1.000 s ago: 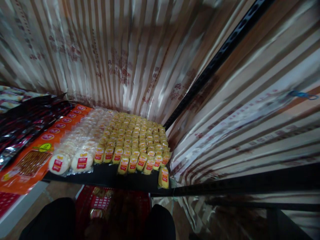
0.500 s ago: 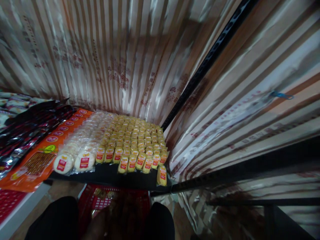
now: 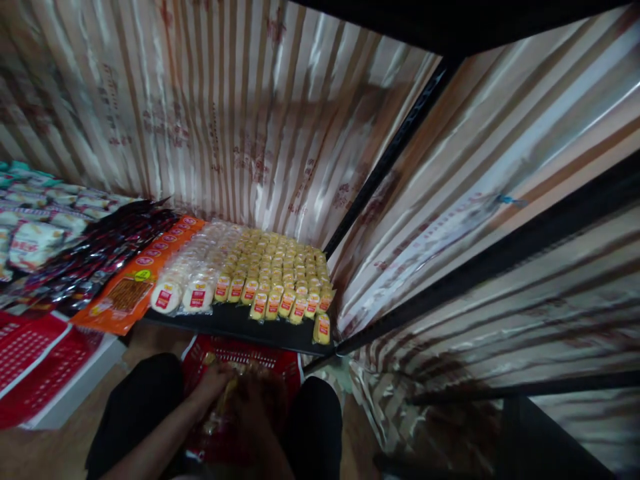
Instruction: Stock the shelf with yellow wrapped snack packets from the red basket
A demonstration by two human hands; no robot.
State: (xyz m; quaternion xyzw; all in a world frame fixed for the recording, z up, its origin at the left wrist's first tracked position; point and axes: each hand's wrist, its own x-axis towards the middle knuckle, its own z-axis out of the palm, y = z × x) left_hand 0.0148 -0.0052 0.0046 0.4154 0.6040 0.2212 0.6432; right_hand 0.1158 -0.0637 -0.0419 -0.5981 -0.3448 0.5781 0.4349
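Low in the view, a red plastic basket (image 3: 270,357) sits on the floor between my knees. My left hand (image 3: 213,385) and my right hand (image 3: 260,407) are both down inside it, among packets that are dark and blurred. What the fingers hold cannot be made out. Above the basket, a black shelf (image 3: 235,319) carries rows of small yellow packets (image 3: 280,273) and round white packets (image 3: 193,287). One yellow packet (image 3: 323,329) lies alone at the shelf's front right corner.
Left of the white packets lie orange packets (image 3: 127,290), black and red packets (image 3: 95,257) and pale bags (image 3: 35,233). Striped shiny cloth (image 3: 240,113) covers the back and right side. A black upright (image 3: 390,157) and black shelf rails (image 3: 490,263) run on the right.
The view has pulled back and tilted down. My forearms and both hands have come into sight in the red basket. More goods show on the left.
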